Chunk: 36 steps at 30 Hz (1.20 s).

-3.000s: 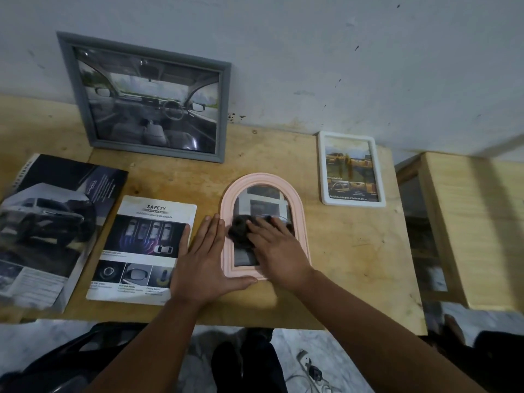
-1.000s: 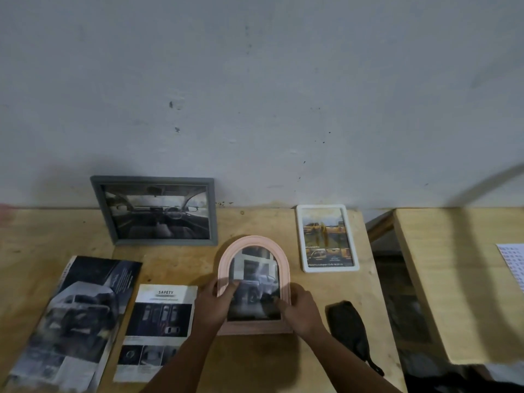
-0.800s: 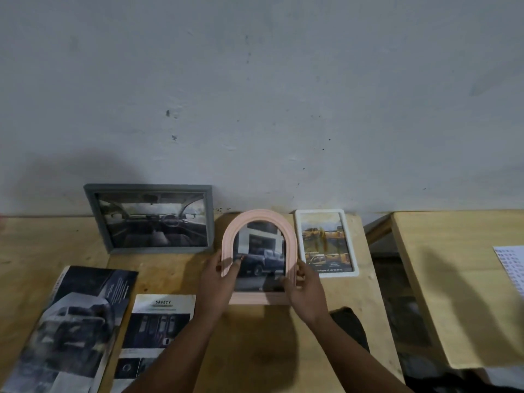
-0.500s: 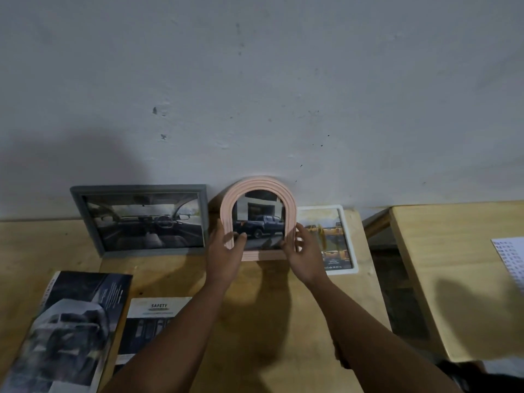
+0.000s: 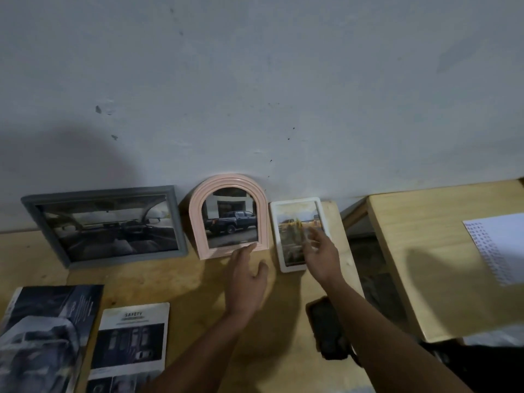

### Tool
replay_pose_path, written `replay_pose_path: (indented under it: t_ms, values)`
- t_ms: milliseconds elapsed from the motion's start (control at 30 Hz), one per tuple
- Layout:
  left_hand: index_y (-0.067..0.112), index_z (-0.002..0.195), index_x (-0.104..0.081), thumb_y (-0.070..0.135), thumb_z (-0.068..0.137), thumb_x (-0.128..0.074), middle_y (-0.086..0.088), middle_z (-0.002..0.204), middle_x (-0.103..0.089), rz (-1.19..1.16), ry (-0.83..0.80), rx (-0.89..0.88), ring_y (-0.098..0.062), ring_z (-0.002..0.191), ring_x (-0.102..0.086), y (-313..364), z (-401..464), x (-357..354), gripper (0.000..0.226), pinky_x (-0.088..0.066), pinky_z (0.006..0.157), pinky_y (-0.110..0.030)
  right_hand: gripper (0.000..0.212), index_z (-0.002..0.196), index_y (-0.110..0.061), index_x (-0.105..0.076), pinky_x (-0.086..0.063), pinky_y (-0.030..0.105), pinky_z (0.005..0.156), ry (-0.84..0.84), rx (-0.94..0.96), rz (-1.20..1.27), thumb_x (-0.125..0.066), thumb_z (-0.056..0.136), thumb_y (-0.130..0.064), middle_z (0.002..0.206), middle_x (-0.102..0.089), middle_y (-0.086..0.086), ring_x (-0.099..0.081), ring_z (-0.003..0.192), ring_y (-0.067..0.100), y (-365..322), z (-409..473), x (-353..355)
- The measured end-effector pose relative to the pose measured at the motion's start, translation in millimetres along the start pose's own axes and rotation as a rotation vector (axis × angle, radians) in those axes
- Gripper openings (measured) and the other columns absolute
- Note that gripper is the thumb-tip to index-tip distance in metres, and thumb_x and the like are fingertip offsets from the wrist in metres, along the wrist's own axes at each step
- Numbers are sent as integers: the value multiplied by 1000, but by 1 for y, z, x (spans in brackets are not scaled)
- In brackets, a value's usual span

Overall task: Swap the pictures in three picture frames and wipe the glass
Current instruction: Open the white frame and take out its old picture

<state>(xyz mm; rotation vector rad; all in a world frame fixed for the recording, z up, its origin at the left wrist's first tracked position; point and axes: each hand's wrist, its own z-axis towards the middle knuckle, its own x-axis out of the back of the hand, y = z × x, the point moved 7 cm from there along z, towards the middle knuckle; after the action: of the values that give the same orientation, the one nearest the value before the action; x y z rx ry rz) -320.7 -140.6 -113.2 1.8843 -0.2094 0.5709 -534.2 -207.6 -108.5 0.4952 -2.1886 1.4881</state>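
Pink arched frame (image 5: 228, 217) propped against wall (image 5: 255, 80); left hand (image 5: 246, 279) open beside; right hand (image 5: 321, 255) open

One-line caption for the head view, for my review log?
Pink arched frame leans on the wall between grey frame and white frame; both hands open, left hand at its base.

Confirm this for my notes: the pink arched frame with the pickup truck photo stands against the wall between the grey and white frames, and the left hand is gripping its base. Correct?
Not quite. In the head view the left hand is open, its fingertips just at the base of the pink arched frame without gripping it. The rest holds: it stands against the wall between the grey rectangular frame and the white rectangular frame.
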Motion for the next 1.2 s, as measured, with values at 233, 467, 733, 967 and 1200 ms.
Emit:
replay_pose_path:
  t_ms: [233, 467, 733, 967, 1200]
  values:
    - [30, 141, -52, 26, 96, -68, 11, 134, -55, -56, -235, 142, -13, 122, -56, 16, 9, -95, 48, -47, 89, -29, 58, 153, -9, -42, -50, 41, 102, -18, -159, -134, -56, 103, -36, 149, -52, 15, -54, 132, 35, 36, 57, 39]
    - [28, 152, -42, 36, 92, -73, 2, 148, -52, -171, -124, 286, -24, 133, -53, 4, 18, -124, 68, -49, 109, -43, 46, 143, -8, -53, -54, 43, 99, -68, -244, -151, -63, 98, -16, 132, -63, 16, -61, 123, 33, 73, 61, 38]
    - [25, 132, -57, 23, 94, -70, -3, 128, -67, -362, -44, 387, -20, 103, -69, -17, -7, -111, 40, -58, 80, -33, 43, 136, -15, -61, -59, 52, 93, -141, -354, -17, -65, 94, -5, 129, -65, 12, -64, 116, 32, 118, 19, 53]
    - [18, 122, -70, 23, 98, -66, -8, 116, -75, -401, -165, 434, -28, 103, -71, -19, -45, -89, 24, -56, 91, -42, 35, 129, -17, -66, -62, 47, 87, -223, -352, 166, -62, 97, -5, 124, -69, 10, -69, 108, 31, 123, -28, 58]
    - [23, 117, -69, 24, 103, -61, 4, 97, -75, -119, -95, -21, -12, 82, -71, 33, -77, -1, 17, -50, 64, -28, 24, 121, -19, -72, -52, 41, 89, -353, -387, 420, -63, 99, -23, 114, -75, 10, -68, 103, 29, 86, -60, 34]
